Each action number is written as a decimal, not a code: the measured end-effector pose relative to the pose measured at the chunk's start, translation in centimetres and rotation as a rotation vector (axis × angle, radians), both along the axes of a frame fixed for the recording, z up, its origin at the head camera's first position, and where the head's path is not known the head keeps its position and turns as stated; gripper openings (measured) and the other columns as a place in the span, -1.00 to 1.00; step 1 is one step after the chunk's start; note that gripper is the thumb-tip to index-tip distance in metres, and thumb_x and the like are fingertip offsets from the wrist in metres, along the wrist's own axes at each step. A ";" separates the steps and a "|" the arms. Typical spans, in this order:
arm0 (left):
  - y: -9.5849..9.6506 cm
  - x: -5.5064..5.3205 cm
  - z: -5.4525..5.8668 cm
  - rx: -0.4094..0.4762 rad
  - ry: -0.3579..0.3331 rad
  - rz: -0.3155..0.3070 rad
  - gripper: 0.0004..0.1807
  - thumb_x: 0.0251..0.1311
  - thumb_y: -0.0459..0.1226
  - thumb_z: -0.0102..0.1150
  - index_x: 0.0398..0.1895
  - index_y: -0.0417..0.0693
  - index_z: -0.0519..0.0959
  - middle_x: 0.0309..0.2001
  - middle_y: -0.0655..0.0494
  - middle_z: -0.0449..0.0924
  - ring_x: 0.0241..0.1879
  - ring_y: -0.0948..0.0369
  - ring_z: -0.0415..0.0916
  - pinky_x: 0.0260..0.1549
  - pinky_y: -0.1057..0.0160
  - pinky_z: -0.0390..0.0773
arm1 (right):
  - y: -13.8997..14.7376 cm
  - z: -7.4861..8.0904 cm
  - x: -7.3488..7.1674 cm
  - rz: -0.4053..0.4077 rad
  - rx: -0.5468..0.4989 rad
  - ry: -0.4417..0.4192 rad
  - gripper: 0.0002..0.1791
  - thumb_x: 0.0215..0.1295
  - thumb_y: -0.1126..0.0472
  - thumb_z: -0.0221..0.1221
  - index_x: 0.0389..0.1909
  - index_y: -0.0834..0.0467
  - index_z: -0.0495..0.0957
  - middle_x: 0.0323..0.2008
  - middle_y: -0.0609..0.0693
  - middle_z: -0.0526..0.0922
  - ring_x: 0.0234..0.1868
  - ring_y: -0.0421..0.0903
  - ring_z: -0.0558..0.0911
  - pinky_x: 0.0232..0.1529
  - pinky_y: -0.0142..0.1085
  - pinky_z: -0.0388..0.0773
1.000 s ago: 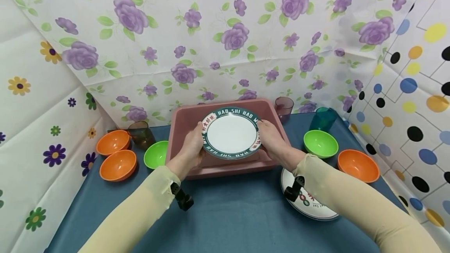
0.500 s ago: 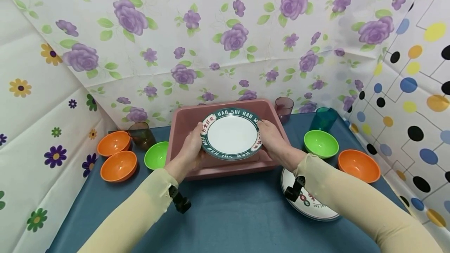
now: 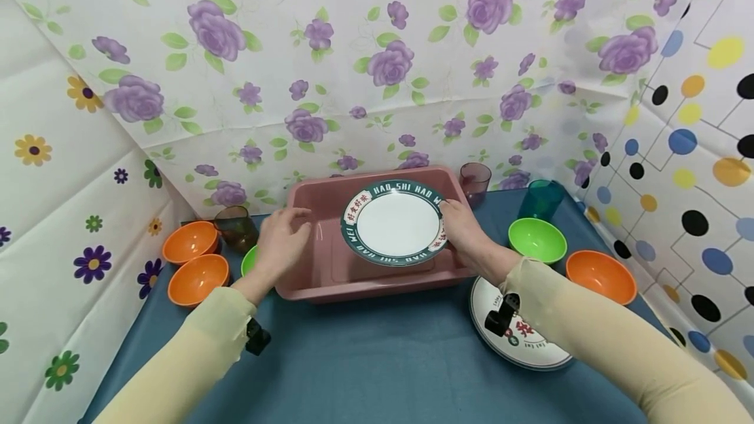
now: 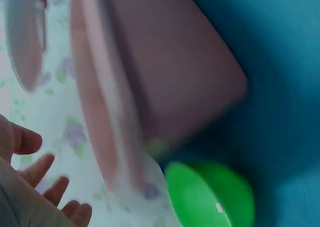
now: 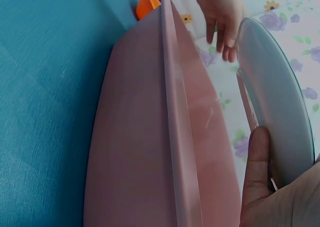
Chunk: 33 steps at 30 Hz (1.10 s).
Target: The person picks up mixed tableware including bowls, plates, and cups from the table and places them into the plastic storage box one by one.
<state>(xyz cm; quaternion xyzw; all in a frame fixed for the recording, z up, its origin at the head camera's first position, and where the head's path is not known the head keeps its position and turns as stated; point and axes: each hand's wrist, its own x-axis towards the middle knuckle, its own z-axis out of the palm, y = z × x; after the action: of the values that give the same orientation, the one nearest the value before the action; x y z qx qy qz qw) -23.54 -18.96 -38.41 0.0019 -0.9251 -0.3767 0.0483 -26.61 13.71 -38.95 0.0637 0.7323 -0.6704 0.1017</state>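
My right hand (image 3: 468, 231) grips the right rim of a white plate (image 3: 397, 224) that has a green lettered border. In the right wrist view, fingers curl under the underside of this plate (image 5: 275, 97). The plate is held over a pink plastic basin (image 3: 347, 290). Off to the left, my left hand (image 3: 281, 241) is apart from the plate, over the basin's left edge, holding nothing. Its fingers spread loosely in the left wrist view, with a green bowl (image 4: 207, 197) below the basin's corner. The head view shows only part of that bowl, behind the hand.
Two orange bowls (image 3: 197, 280) and a brown cup (image 3: 235, 228) stand at left. On the right are a green bowl (image 3: 537, 241), an orange bowl (image 3: 601, 277), a teal cup (image 3: 540, 200) and a pinkish cup (image 3: 474, 182). Stacked white plates (image 3: 501, 339) lie partly under the right forearm.
My left hand has let go of the plate and moved left. The plate, now in the right hand alone, has shifted slightly to the right.
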 end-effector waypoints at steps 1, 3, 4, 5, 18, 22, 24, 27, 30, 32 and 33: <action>-0.6 -0.1 -0.2 -0.053 0.012 0.008 -0.49 0.47 -0.20 -0.04 0.41 -0.19 0.44 0.38 -0.28 0.31 0.38 -0.26 0.16 0.30 -0.27 0.24 | 0.1 0.0 0.0 0.002 0.002 0.001 -0.43 0.69 0.02 -0.30 0.50 0.27 0.16 -0.38 0.05 0.54 -0.57 -0.22 0.60 -0.44 -0.41 0.58; -1.5 -0.3 -0.6 -0.108 -0.009 0.011 -0.38 0.43 -0.22 -0.04 0.51 -0.23 0.29 0.44 -0.37 0.17 0.42 -0.33 0.07 0.34 -0.33 0.16 | 0.1 -0.1 -0.1 0.004 0.001 0.006 -0.44 0.69 0.02 -0.29 0.48 0.28 0.18 -0.37 0.06 0.54 -0.57 -0.22 0.60 -0.43 -0.41 0.58; -1.8 -0.5 -0.9 -0.121 -0.037 0.009 -0.32 0.42 -0.22 -0.06 0.56 -0.25 0.18 0.46 -0.40 0.11 0.42 -0.34 0.06 0.34 -0.34 0.17 | 0.1 -0.1 -0.1 0.007 0.004 0.006 -0.44 0.69 0.02 -0.29 0.49 0.28 0.17 -0.36 0.08 0.55 -0.57 -0.21 0.60 -0.43 -0.41 0.58; -2.1 -0.7 -1.2 -0.125 -0.074 0.002 -0.26 0.42 -0.21 -0.06 0.61 -0.25 0.05 0.49 -0.42 0.04 0.43 -0.35 0.06 0.34 -0.35 0.18 | 0.1 -0.2 -0.2 0.009 0.008 0.007 -0.43 0.69 0.02 -0.29 0.49 0.29 0.17 -0.34 0.09 0.55 -0.57 -0.21 0.60 -0.43 -0.40 0.58; -2.3 -2.3 -3.4 -0.267 -0.291 -0.022 -0.12 0.56 -0.21 -0.24 0.61 0.04 -0.60 0.34 -0.52 0.15 -0.08 -0.21 0.57 -0.14 -0.18 0.60 | -0.5 -0.3 -0.3 0.050 0.074 0.005 -0.42 0.69 0.01 -0.30 0.51 0.29 0.17 -0.08 0.22 0.54 -0.44 -0.16 0.64 -0.34 -0.38 0.62; -2.4 -2.3 -4.0 -0.348 -0.284 -0.010 -0.12 0.55 -0.22 -0.26 0.61 0.06 -0.62 0.19 -0.47 0.32 -0.26 -0.09 0.59 -0.27 -0.14 0.63 | -0.8 -0.2 -0.5 0.083 0.088 0.007 -0.41 0.69 0.01 -0.30 0.53 0.27 0.13 0.02 0.19 0.52 -0.31 -0.15 0.63 -0.22 -0.38 0.60; -2.4 -2.3 -4.0 -0.366 -0.282 -0.005 -0.11 0.53 -0.24 -0.24 0.62 0.02 -0.59 0.21 -0.47 0.33 -0.31 -0.06 0.58 -0.29 -0.12 0.63 | -1.0 -0.1 -0.8 0.102 0.098 0.006 -0.41 0.69 0.01 -0.30 0.53 0.27 0.13 0.03 0.20 0.52 -0.31 -0.14 0.63 -0.20 -0.38 0.58; -2.3 -2.4 -4.2 -0.382 -0.282 0.005 -0.10 0.52 -0.26 -0.20 0.63 -0.04 -0.56 0.26 -0.47 0.31 -0.32 -0.04 0.58 -0.27 -0.12 0.65 | -1.4 -0.1 -1.3 0.130 0.086 -0.005 -0.42 0.69 0.01 -0.31 0.51 0.27 0.15 -0.10 0.21 0.56 -0.45 -0.14 0.63 -0.31 -0.35 0.62; -2.3 -2.4 -4.4 -0.386 -0.259 0.013 -0.09 0.51 -0.27 -0.17 0.63 -0.06 -0.53 0.23 -0.46 0.34 -0.27 -0.07 0.59 -0.22 -0.15 0.66 | -2.0 0.1 -1.9 0.158 0.088 -0.018 -0.42 0.69 0.01 -0.31 0.51 0.28 0.14 -0.19 0.19 0.57 -0.54 -0.15 0.62 -0.40 -0.32 0.64; -2.2 -2.4 -4.4 -0.382 -0.238 0.016 -0.09 0.50 -0.28 -0.14 0.64 -0.07 -0.51 0.21 -0.45 0.37 -0.21 -0.10 0.60 -0.17 -0.19 0.66 | -2.5 0.2 -2.4 0.169 0.090 -0.032 -0.42 0.69 0.01 -0.31 0.51 0.27 0.14 -0.21 0.18 0.58 -0.57 -0.15 0.61 -0.44 -0.31 0.64; -2.1 -2.3 -4.5 -0.379 -0.230 0.015 -0.09 0.50 -0.29 -0.14 0.64 -0.08 -0.50 0.20 -0.45 0.38 -0.17 -0.12 0.60 -0.15 -0.20 0.65 | -2.7 0.3 -2.6 0.176 0.093 -0.041 -0.43 0.69 0.01 -0.31 0.51 0.26 0.14 -0.21 0.19 0.58 -0.58 -0.15 0.61 -0.46 -0.31 0.64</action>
<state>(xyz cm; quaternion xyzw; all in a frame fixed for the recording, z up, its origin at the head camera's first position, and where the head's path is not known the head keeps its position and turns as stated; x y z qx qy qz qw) -25.88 -21.09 -42.87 0.0428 -0.9787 -0.1932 -0.0549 -29.18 10.98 -38.66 0.0173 0.7630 -0.6228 0.1720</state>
